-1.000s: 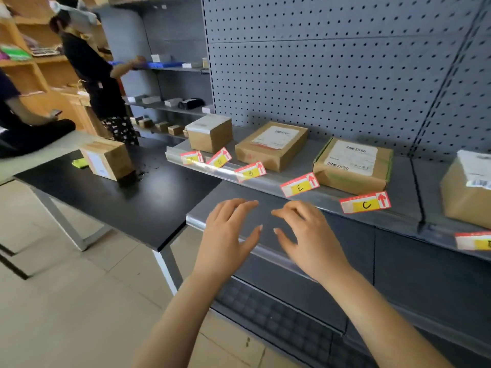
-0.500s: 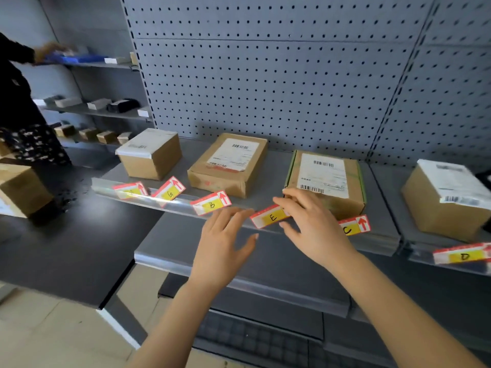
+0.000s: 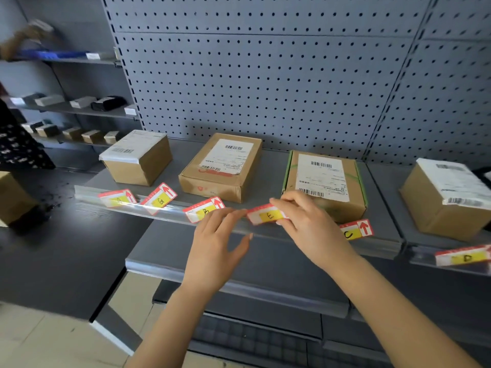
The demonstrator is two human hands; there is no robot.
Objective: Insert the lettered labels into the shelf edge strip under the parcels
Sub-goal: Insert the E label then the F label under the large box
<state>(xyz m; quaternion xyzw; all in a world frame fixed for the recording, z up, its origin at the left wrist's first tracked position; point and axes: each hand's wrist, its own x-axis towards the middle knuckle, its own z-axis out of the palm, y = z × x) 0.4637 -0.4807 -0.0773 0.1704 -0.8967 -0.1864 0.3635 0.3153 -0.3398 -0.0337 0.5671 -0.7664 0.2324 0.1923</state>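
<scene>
Several red-and-yellow lettered labels sit loosely along the clear shelf edge strip point(image 3: 170, 217) in front of brown parcels. My right hand point(image 3: 308, 224) pinches the right end of the E label point(image 3: 267, 215) just above the strip, in front of the green-taped parcel point(image 3: 324, 184). My left hand point(image 3: 218, 243) is open, its fingertips close to the E label's left end and beside the B label point(image 3: 203, 210). The G label point(image 3: 159, 199) and another label point(image 3: 118, 198) lie tilted further left. The C label point(image 3: 356, 229) and D label point(image 3: 463, 256) are on the right.
A lower grey shelf point(image 3: 239, 277) juts out below my hands. A black table point(image 3: 61, 251) with a cardboard box point(image 3: 13, 197) stands at the left. Another person point(image 3: 16, 144) stands at the far-left shelving. Pegboard backs the shelf.
Both hands rose from the lower shelf to the strip. My right hand took hold of the E label, and my left hand moved up beside it. The view shifted right and closer.
</scene>
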